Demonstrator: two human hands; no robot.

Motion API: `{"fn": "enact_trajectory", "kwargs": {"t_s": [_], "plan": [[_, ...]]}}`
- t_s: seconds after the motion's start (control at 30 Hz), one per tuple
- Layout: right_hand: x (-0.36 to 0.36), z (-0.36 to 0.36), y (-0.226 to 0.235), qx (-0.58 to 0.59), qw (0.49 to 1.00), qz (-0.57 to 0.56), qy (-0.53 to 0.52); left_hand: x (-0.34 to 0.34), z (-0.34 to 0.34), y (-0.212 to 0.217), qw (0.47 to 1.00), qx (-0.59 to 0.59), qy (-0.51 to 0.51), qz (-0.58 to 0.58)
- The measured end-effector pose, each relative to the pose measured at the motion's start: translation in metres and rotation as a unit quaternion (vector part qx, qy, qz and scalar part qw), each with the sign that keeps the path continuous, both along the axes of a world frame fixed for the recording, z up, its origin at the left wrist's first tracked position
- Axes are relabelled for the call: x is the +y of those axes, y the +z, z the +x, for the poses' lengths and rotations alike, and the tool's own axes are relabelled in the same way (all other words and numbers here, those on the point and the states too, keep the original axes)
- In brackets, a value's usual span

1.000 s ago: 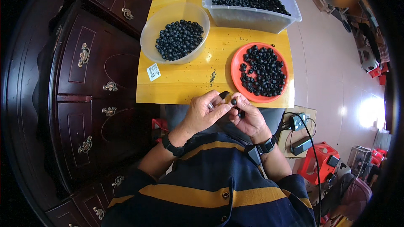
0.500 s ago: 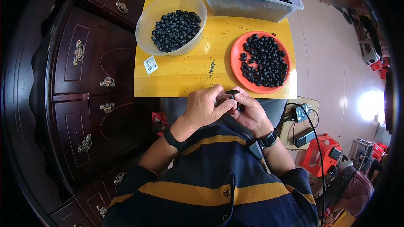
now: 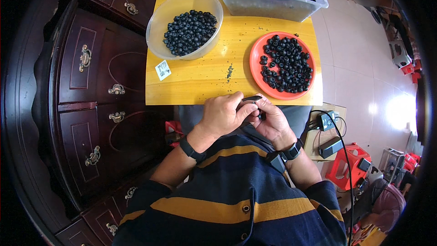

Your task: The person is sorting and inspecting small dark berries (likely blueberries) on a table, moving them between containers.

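My left hand and my right hand meet just off the front edge of the table, with fingers closed. A narrow, dark blade-like piece points out of my left fingers toward my right fingertips. Small black round parts show inside my right hand, partly covered by its fingers. Beyond my right hand, an orange-red plate holds many black hollow round parts. A translucent round bowl at the left carries more of them.
A large clear plastic bin full of black parts stands at the back of the yellow table. Black scraps and a white label lie on it. Dark wooden drawers flank the left; a red stool and a cable are at right.
The dark blade-like piece has tilted, and its tip has risen slightly toward my right fingertips. Both hands have shifted only a little and stay together.
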State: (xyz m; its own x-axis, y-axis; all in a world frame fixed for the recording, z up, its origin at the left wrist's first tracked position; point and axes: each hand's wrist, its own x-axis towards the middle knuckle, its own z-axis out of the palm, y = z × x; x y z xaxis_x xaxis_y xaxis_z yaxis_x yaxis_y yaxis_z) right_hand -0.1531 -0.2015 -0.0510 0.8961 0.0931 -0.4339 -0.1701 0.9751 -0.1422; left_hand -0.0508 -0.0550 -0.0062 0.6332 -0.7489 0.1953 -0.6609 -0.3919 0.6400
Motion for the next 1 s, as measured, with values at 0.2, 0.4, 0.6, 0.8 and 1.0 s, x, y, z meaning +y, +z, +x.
{"fn": "enact_trajectory", "kwargs": {"t_s": [0.2, 0.4, 0.6, 0.8, 1.0], "plan": [[-0.001, -0.003, -0.009, 0.01, 0.999, 0.042, -0.009, -0.004, -0.004, -0.005, 1.0, 0.001, -0.013, 0.012], [0.001, 0.001, 0.007, 0.013, 0.998, 0.065, -0.014, 0.001, -0.001, -0.004, 0.995, 0.087, -0.011, -0.049], [0.003, 0.0, -0.003, 0.042, 0.995, 0.09, 0.007, -0.003, -0.005, 0.015, 0.995, 0.08, 0.002, -0.066], [0.005, -0.005, -0.006, 0.012, 0.997, 0.071, 0.021, -0.003, -0.001, 0.008, 0.995, 0.043, -0.049, -0.073], [0.0, -0.002, -0.001, 0.016, 0.996, 0.081, 0.042, 0.005, 0.049, 0.048, 0.982, -0.015, 0.127, -0.139]]}}
